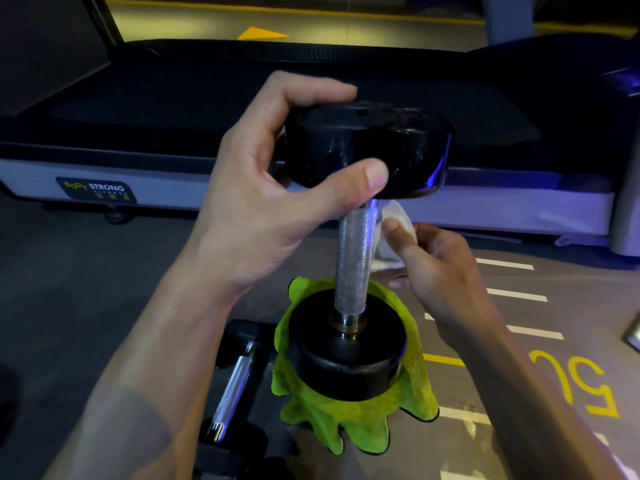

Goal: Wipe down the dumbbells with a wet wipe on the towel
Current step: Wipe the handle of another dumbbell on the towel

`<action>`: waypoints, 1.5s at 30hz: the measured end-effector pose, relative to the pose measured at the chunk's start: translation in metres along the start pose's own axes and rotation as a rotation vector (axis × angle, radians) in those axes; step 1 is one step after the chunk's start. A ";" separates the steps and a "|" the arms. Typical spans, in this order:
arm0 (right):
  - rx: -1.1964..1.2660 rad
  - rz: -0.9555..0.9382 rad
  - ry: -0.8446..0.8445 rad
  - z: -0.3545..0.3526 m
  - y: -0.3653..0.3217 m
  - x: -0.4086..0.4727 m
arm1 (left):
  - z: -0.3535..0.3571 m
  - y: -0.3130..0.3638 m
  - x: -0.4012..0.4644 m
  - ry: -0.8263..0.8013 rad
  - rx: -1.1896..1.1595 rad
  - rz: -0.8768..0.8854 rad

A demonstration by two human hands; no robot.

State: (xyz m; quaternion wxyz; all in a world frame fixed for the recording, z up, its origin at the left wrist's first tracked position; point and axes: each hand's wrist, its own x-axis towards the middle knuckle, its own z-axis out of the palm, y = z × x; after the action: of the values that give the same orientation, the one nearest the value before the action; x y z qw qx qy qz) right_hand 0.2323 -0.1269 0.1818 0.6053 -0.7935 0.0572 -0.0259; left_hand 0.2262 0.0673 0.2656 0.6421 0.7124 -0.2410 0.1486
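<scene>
Head view, single entry. I log one dumbbell (351, 258) standing on end on the green towel (349, 427), which lies crumpled on the floor (86, 289), near centre. My left hand (273, 188) grips the upper head, thumb across its near side and fingers (311, 88) curled over the far rim, steadying it upright. My right hand (440, 271) pinches the white wet wipe (394, 233) and presses it against the right side of the knurled handle, just below the upper head.

Handling, as I judge it: heavy, rigid, top-heavy when stood like this; the glossy, wet-looking heads seem slippery, so the rim grip should stay firm. The knurled bar offers the surest hold. The wipe is limp and light.

Also noted: a second dumbbell (232, 393) lying on the floor just left of the towel; a treadmill (311, 81) beyond; yellow and white floor markings (575, 382) at right.
</scene>
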 end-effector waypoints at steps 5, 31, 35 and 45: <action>-0.018 0.018 0.027 -0.002 -0.003 0.001 | 0.000 0.000 -0.001 0.000 0.003 0.005; -0.511 -0.214 0.201 -0.008 -0.008 0.015 | 0.003 -0.001 -0.001 -0.008 0.017 0.010; -0.470 -0.253 -0.005 0.005 -0.008 0.002 | 0.004 -0.003 0.001 -0.003 0.005 0.011; 0.246 0.209 -0.458 -0.038 -0.018 -0.031 | 0.004 0.000 -0.003 0.012 0.016 0.013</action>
State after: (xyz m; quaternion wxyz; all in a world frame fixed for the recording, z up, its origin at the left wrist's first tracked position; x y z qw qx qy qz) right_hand 0.1984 -0.1552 0.2104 0.6938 -0.6889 -0.0032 0.2100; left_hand 0.2232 0.0641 0.2635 0.6369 0.7149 -0.2406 0.1592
